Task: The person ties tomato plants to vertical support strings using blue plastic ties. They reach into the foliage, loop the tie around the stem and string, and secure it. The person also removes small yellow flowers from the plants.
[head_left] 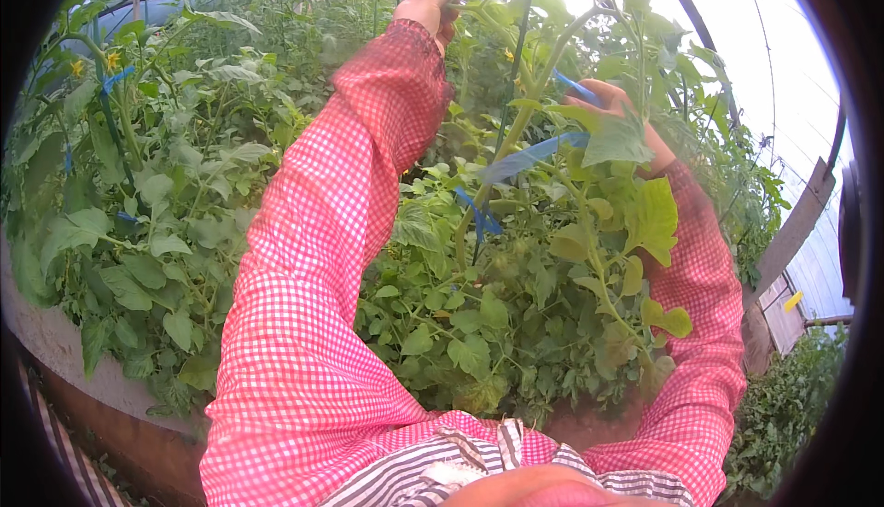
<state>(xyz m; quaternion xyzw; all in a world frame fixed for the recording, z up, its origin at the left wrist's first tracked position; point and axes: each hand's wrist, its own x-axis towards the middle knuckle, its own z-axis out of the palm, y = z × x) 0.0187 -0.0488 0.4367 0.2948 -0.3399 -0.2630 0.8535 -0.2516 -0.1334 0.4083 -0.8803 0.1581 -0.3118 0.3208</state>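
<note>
High among the leaves, left hand [429,8] is closed on the stem [539,93], right hand [612,102] pinches blue tape [529,157]; tie appears unfinished, ends hanging loose.

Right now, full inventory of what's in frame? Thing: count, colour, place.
Tomato plants: many, green, filling the bed from left to centre right.
Main stem: one, pale green, rising upper centre between both hands.
Support stake: one, dark, thin, beside the stem.
Blue tie strip: one, blue, crossing the stem at centre right; more blue ties at left.
Yellow flowers: a few, upper left.
Bed wall: one, grey, lower left.
Greenhouse cover: translucent white with dark hoops, top and right.
Sleeves: two, red and white check.
Left hand: raised, fingers closed around foliage, top centre.
Right hand: at the blue strip, partly hidden by leaves.
</note>
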